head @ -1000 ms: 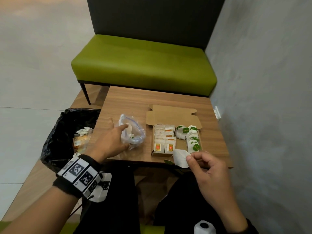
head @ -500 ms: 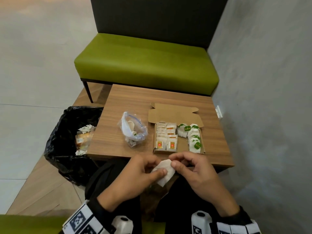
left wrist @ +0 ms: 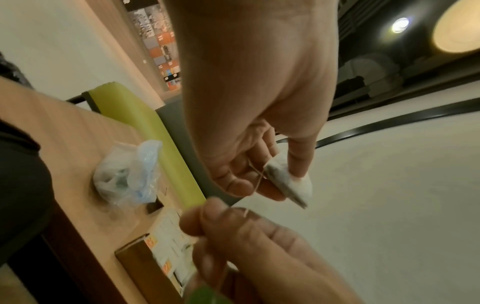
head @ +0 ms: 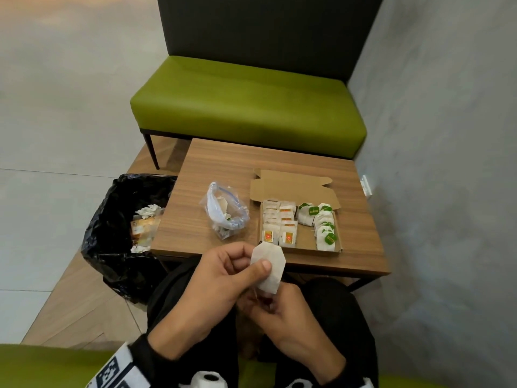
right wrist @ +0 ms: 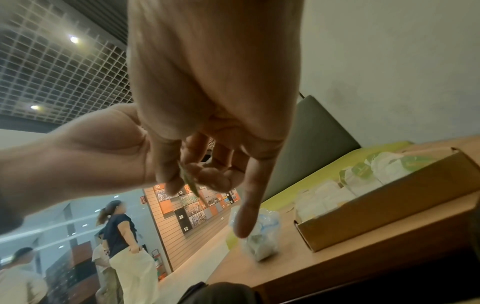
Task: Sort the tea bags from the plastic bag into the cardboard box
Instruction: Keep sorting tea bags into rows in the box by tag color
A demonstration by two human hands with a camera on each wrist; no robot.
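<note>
right hand [head: 282, 315]: low over lap, fingers curled, pinching green tag [right wrist: 191, 183] and string [left wrist: 255, 181]
left hand [head: 223, 278]: thumb and fingers pinch tea bag [head: 270, 268], raised before bench [head: 223, 161] edge
plastic bag [head: 225, 214]: on bench, left of box [head: 300, 217]
box: open, bags in rows

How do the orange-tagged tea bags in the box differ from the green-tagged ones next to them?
The orange-tagged tea bags fill the left half of the cardboard box in two neat, flat, overlapping columns; the green-tagged tea bags sit in the right half, puffier and more loosely piled. The orange ones carry square orange tags, the green ones rounded green tags. Both groups are white paper bags, sorted by tag colour.
</note>
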